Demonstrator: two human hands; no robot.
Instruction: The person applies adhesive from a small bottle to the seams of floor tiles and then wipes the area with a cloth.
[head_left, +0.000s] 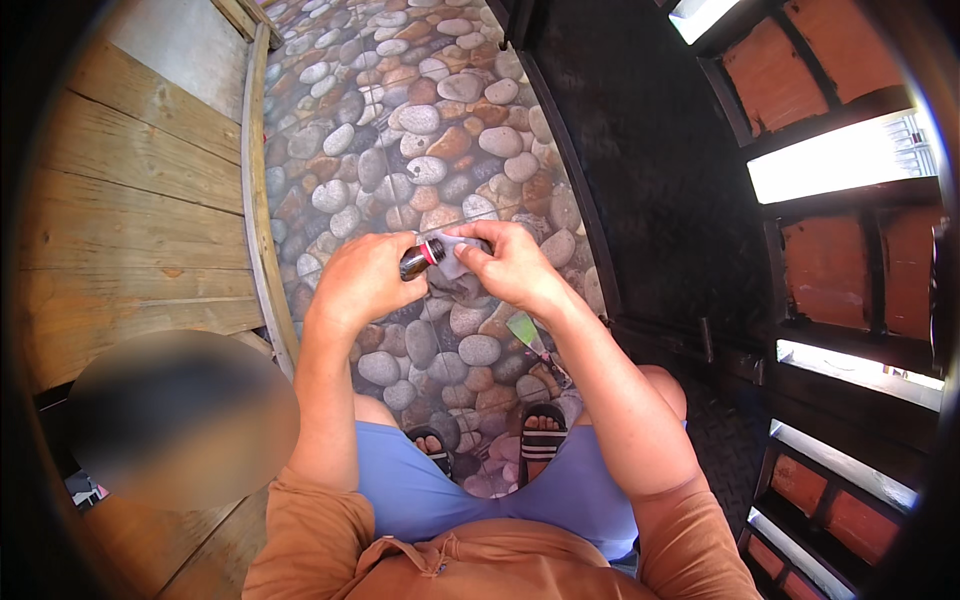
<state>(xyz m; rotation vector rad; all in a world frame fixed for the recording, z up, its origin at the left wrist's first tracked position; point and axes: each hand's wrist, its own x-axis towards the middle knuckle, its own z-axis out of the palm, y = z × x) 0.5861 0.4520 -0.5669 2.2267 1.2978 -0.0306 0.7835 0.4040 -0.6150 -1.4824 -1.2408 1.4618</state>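
Note:
My left hand (366, 279) grips a small dark bottle (413, 264), tilted with its neck pointing right. A red and white ring circles the neck below the threaded mouth, which has no cap on it. Pinched in the fingers of my right hand (517, 266) is a pale greyish cloth (453, 262), held right against the bottle's mouth. Part of the cloth hangs below my fingers. Whether any liquid is passing out of the bottle cannot be made out. Below my right wrist, a scraper (529, 335) with a greenish blade lies on the floor, its handle partly behind my forearm.
The pebble-patterned floor (420, 120) runs ahead between a wooden plank wall (142, 202) at left and a black metal gate (637, 150) with reddish panels at right. My sandalled feet (541, 435) stand close below. A blurred patch covers the lower left.

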